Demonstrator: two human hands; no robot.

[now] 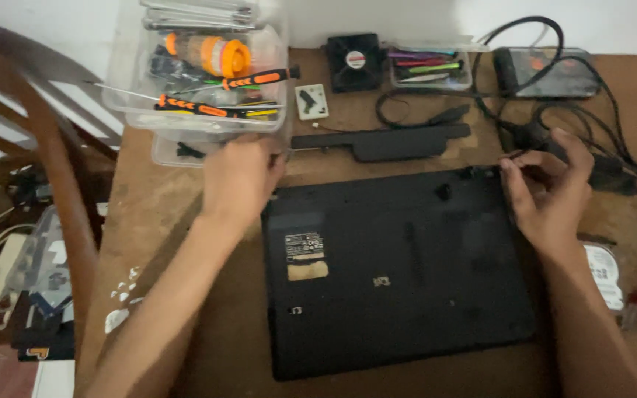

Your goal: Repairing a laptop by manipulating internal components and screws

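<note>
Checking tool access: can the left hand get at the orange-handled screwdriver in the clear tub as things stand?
Probably yes. The left hand sits at the near rim of the clear tub, which is open-topped, and the orange-handled screwdriver lies on top of the other tools. Nothing covers it; the hand would only have to lift over the rim.

A single head-worn camera looks steeply down from close above the near edge of the counter (186, 214), facing its far edge at the wall, with both forearms reaching in from below.
</note>
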